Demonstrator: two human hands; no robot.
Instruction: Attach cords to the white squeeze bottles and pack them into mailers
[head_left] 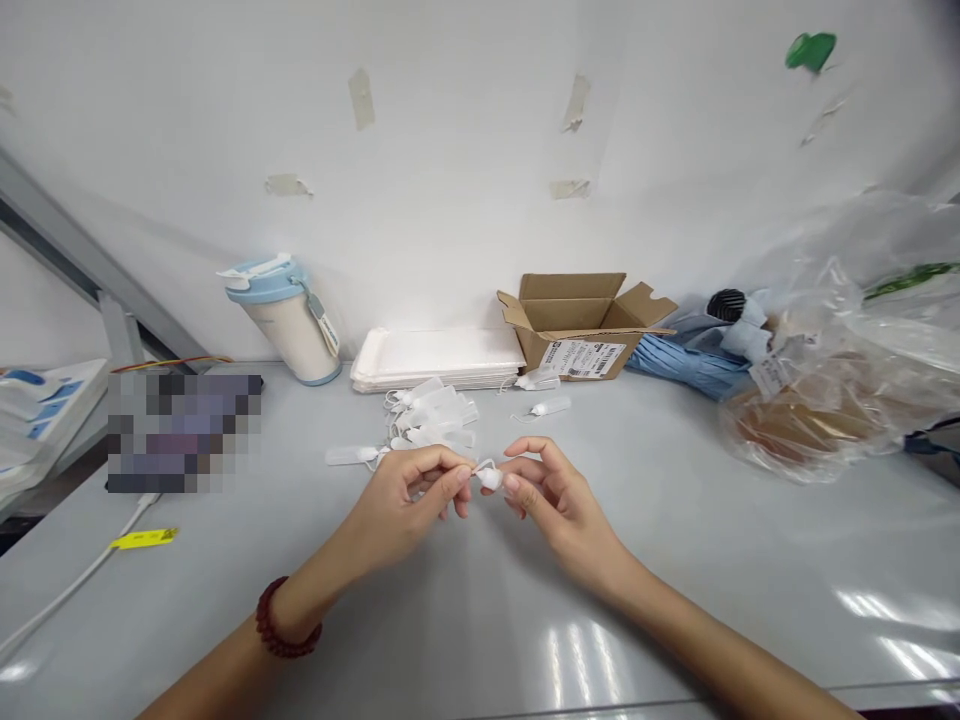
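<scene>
Both hands meet over the middle of the grey table [675, 590]. My left hand [409, 500], with a dark red bead bracelet [281, 630] on its wrist, pinches one side of a small white plastic piece [491, 478]. My right hand [551, 495] pinches the other side with thumb and forefinger. Just behind the hands lies a pile of small white plastic pieces with thin cords [435, 420]. Two more such pieces [547, 405] lie near an open cardboard box [581, 320].
A pale blue lidded cup [289, 320] stands at the back left beside a stack of white trays [439, 360]. Crumpled clear plastic bags [840, 370] and blue cloth [690, 360] fill the right. A white cable with a yellow tag [142, 538] runs along the left.
</scene>
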